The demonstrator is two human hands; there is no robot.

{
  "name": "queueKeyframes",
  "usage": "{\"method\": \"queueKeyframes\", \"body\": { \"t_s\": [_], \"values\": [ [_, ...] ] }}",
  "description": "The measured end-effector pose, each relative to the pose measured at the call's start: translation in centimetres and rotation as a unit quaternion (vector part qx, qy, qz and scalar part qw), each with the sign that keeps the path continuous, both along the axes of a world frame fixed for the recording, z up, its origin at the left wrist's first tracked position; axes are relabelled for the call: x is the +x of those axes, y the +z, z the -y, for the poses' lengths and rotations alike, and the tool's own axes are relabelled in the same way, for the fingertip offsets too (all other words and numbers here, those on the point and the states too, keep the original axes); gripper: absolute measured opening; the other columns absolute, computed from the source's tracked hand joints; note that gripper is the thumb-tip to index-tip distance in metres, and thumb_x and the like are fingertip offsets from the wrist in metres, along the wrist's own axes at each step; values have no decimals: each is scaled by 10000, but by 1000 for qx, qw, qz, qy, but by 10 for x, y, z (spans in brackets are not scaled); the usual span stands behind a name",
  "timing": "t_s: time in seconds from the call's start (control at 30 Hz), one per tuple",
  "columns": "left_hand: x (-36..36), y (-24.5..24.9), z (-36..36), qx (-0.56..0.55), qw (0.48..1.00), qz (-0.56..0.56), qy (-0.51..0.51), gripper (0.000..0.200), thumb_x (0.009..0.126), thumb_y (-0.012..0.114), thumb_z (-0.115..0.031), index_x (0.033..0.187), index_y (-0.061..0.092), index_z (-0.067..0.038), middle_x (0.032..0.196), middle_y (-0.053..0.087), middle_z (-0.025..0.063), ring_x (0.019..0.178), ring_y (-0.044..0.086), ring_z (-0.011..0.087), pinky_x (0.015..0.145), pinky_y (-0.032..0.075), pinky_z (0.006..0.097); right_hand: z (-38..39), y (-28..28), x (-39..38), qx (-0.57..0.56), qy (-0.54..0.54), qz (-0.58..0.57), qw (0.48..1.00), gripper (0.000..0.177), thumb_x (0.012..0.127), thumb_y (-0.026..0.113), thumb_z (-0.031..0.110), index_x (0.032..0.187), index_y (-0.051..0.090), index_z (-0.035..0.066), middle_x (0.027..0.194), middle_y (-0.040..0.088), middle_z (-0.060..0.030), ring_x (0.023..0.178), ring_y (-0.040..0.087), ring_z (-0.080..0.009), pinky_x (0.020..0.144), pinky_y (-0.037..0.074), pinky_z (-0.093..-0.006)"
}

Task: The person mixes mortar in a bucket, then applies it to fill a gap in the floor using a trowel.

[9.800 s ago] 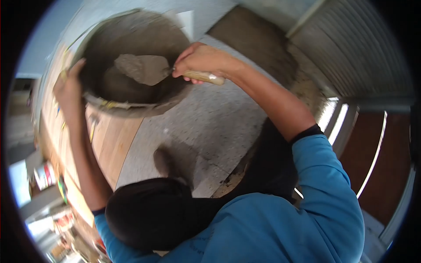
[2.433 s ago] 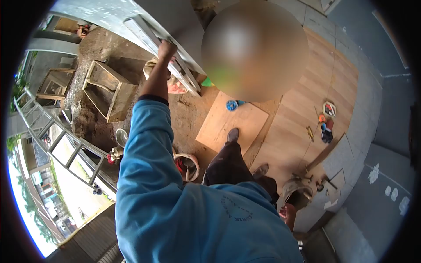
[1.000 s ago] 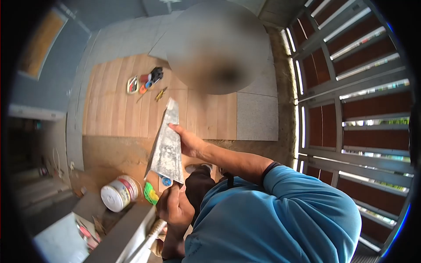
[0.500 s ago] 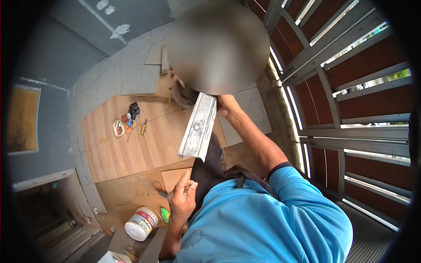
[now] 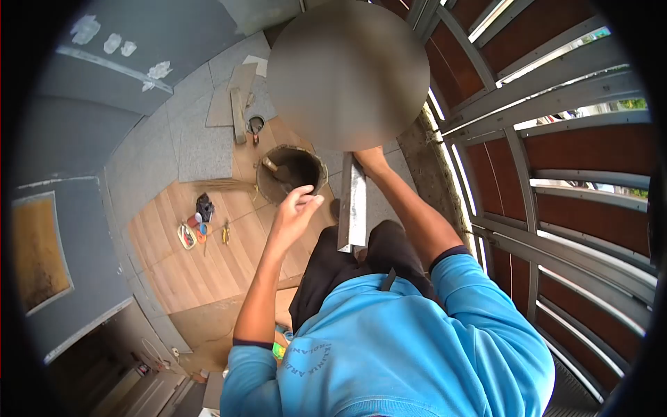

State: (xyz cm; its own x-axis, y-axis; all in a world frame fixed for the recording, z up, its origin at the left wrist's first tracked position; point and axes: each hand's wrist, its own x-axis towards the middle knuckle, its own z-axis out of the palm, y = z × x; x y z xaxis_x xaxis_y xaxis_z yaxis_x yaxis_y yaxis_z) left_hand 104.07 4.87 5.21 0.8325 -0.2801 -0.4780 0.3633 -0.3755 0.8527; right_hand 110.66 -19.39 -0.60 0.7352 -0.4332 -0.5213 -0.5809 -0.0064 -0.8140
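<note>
My right hand (image 5: 371, 160) holds a long pale-speckled metal profile (image 5: 356, 208) by its upper part, at the lower edge of a blurred round patch that hides the profile's far end and some fingers. The profile's near end hangs above my knees. My left hand (image 5: 297, 212) is raised with nothing in it, its fingers apart and partly bent, in front of the near rim of a dark bucket (image 5: 262, 182). Inside the bucket lies a tool with a wooden handle (image 5: 269, 165).
On the wood-look floor tiles (image 5: 180, 257) at left lie a black bag (image 5: 205, 207), a small tray of items (image 5: 186, 236) and yellow pliers (image 5: 225, 233). Behind are wood strips (image 5: 238, 115) and grey tiles (image 5: 208, 153). A slatted metal fence (image 5: 504, 167) stands at right.
My left hand has moved up and forward toward the bucket. The profile has turned more upright in view and shows a narrower face. The view has shifted, so more of the bucket shows.
</note>
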Motion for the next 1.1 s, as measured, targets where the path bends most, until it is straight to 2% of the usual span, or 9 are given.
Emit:
{"method": "queueKeyframes", "body": {
  "t_s": [0.17, 0.27, 0.33, 0.47, 0.53, 0.67, 0.7, 1.0, 1.1],
  "values": [
    [88, 5, 70, 30, 978, -198, -58, 1132, 762, 829, -503, 1539, 210, 38, 1341, 562, 230, 1165, 602, 305, 902, 514, 463, -3, -7, 78, -28, 12, 33, 999, 472, 693, 736, 208, 994, 604, -132, 876, 680, -312, 821, 713, -375, 734, 565, -437],
    [123, -12, 101, -9, 991, -134, -24, 1120, 736, 862, -382, 1484, 201, 126, 1250, 566, 240, 1120, 606, 266, 883, 520, 352, -5, 1, 126, -77, 39, 63, 994, 494, 722, 730, 223, 1041, 567, -116, 912, 677, -336, 887, 704, -452, 785, 568, -483],
    [151, -25, 118, -28, 989, -134, 63, 791, 739, 781, -154, 1374, 364, 67, 1036, 595, 112, 852, 611, 183, 698, 515, 320, -7, -6, 163, -89, 66, 81, 991, 483, 734, 727, 232, 1041, 565, -104, 896, 683, -313, 856, 711, -434, 780, 570, -473],
    [199, 2, 139, -18, 982, -97, 159, 550, 743, 715, -124, 1234, 510, 14, 894, 585, 57, 731, 595, 136, 626, 515, 292, 13, 19, 241, 68, 132, 81, 986, 514, 775, 731, 320, 1034, 565, -92, 896, 687, -289, 843, 713, -401, 784, 568, -450],
    [213, 1, 138, -3, 980, -59, 190, 638, 736, 691, -105, 1324, 492, 45, 942, 601, 67, 764, 578, 134, 675, 487, 293, 29, 32, 276, 143, 178, 27, 973, 553, 793, 727, 385, 1034, 567, -87, 926, 686, -291, 870, 712, -388, 797, 565, -439],
    [236, 5, 142, -21, 971, -33, 234, 588, 761, 695, -92, 1306, 505, 16, 916, 585, 50, 726, 580, 135, 668, 499, 281, 30, -13, 344, -46, 309, 38, 949, 933, 770, 736, 651, 1187, 568, -166, 921, 675, -281, 879, 714, -333, 581, 579, -353],
    [243, 2, 144, -29, 968, -42, 245, 573, 765, 693, -89, 1296, 507, 17, 916, 586, 51, 727, 581, 136, 672, 499, 283, 30, -11, 356, 33, 325, 10, 945, 1082, 752, 710, 720, 1272, 509, -206, 1013, 660, -322, 972, 699, -369, 668, 594, -398],
    [366, -71, 154, -43, 969, -66, 233, 540, 795, 684, -133, 1277, 519, 45, 1039, 624, 89, 926, 605, 199, 874, 481, 323, 21, -44, 502, 187, 387, -92, 898, 929, 771, 765, 461, 1349, 410, -174, 1110, 632, -296, 938, 696, -348, 673, 587, -448],
    [416, -136, 157, -41, 965, -91, 243, 529, 776, 672, -135, 1264, 557, 35, 1068, 663, 119, 1011, 629, 234, 912, 471, 341, 18, -113, 551, 82, 358, -85, 926, 821, 762, 765, 371, 1295, 441, -163, 1140, 631, -296, 936, 697, -339, 723, 584, -446]
  ]
}}
